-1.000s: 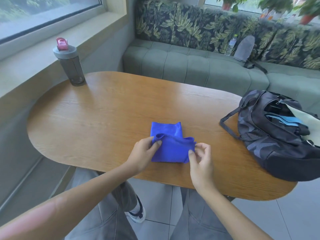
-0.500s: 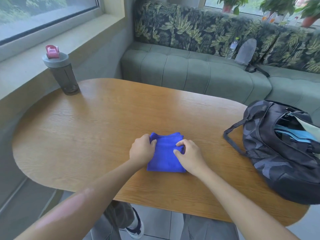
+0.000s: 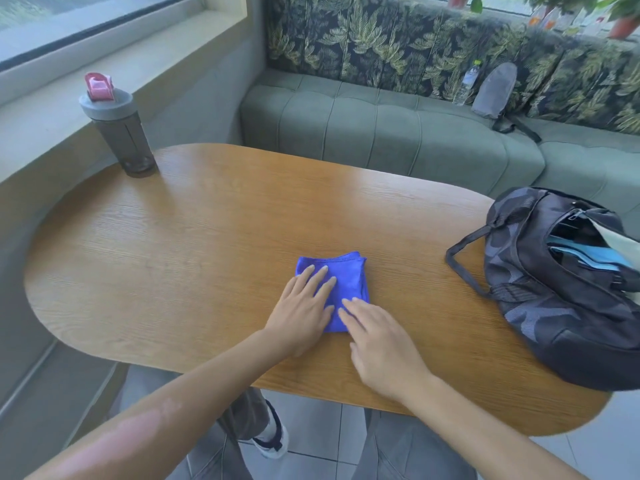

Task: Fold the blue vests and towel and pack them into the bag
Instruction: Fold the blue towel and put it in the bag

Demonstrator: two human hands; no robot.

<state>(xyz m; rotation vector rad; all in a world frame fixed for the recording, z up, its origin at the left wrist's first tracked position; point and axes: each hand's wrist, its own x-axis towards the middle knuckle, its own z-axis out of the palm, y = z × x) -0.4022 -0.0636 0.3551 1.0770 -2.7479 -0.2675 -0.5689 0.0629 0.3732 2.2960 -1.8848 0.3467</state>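
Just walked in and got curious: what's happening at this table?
A person is folding a small blue cloth on the wooden table. Both hands lie flat on it, the left hand and the right hand pressing the folded square down. A dark bag sits unzipped at the right end of the table, with light blue fabric already inside.

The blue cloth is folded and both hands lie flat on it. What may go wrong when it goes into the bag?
1. The folded blue cloth is only pressed flat by the left hand and right hand; lifting it may let the layers fall open.
2. The bag already holds things in its narrow opening, so the cloth may bunch up.
3. The bag lies near the table edge; pushing could shift it.
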